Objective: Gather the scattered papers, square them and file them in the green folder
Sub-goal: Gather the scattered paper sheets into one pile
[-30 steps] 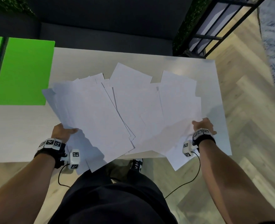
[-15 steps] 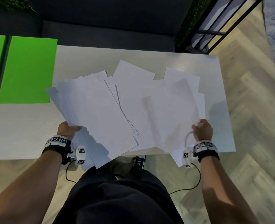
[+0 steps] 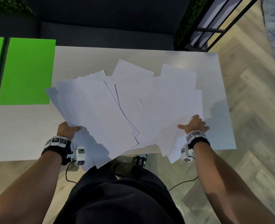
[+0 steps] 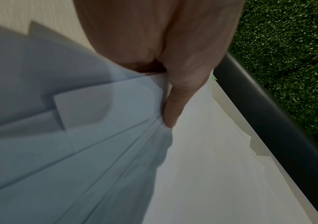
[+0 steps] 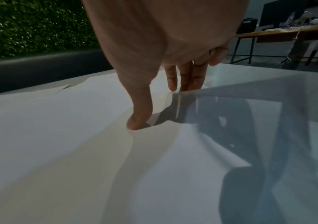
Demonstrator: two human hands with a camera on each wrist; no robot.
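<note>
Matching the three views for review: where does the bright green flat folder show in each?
Head: the green folder lies open on the far left of the table.
Left wrist: only a green sliver beside the left hand's thumb, probably the folder.
Right wrist: not in view.
Shared landmark: the fanned white papers.

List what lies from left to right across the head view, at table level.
Green folder → left hand → papers → right hand → bare table → wood floor.

A pale bench (image 3: 166, 59) carries a fan of white papers (image 3: 149, 102) (some overhanging its near edge) and an open green folder (image 3: 26, 70) lying flat at its left end
</note>
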